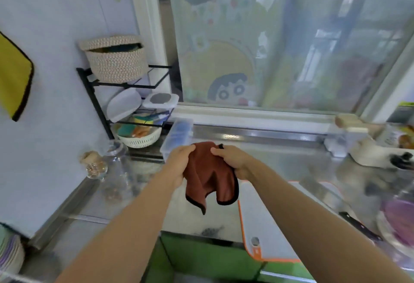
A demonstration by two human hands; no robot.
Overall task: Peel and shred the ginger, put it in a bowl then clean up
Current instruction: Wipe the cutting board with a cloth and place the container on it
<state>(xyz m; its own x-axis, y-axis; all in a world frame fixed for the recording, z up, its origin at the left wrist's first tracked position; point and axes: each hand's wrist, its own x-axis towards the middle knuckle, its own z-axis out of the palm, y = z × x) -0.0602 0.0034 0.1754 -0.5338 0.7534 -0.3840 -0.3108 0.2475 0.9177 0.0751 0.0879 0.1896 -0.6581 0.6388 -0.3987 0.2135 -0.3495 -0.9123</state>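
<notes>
Head view. Both hands grip 1 rust-brown microfibre cloth with black trim [210,179], held in the air above the stainless-steel countertop [280,157]. The left hand [181,162] has its fingers curled round the cloth's upper left edge. The right hand [233,160] clutches the upper right edge, and 2 corners hang loose below. A white plastic cutting board with an orange rim [257,226] lies beneath the right forearm. To its right lie a black-handled knife [358,225] and, blurred, what may be a clear bowl with purple contents [380,226]. A black wire rack [94,94] stands at back left.
</notes>
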